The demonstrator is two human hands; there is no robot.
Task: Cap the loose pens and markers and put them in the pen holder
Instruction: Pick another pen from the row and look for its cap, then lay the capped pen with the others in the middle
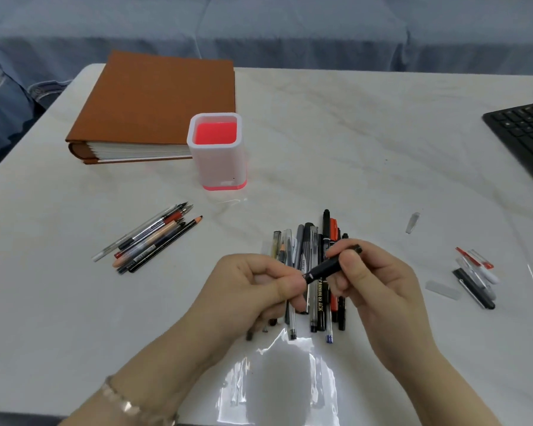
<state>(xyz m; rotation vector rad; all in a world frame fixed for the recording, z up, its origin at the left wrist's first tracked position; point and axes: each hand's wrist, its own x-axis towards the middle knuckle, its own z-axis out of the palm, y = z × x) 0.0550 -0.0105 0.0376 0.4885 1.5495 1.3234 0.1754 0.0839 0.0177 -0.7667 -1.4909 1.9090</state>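
Note:
My right hand [379, 281] grips a black marker [330, 265] by its barrel, slanted down to the left. My left hand [253, 287] pinches the marker's lower left end, where a thin white ring shows. Both hands hover over a pile of pens and markers [316, 299] lying side by side on the table. A second bundle of pens and pencils [150, 241] lies to the left. The white pen holder [217, 150] with a pink inside and base stands upright behind, with no pens showing in it.
Loose caps and pens [474, 276] lie at the right, with a clear cap [412, 222] farther back. A thick brown album [157, 109] sits behind the holder. A black keyboard [526, 133] reaches in from the right edge. The white marble table [351, 133] has glare near me.

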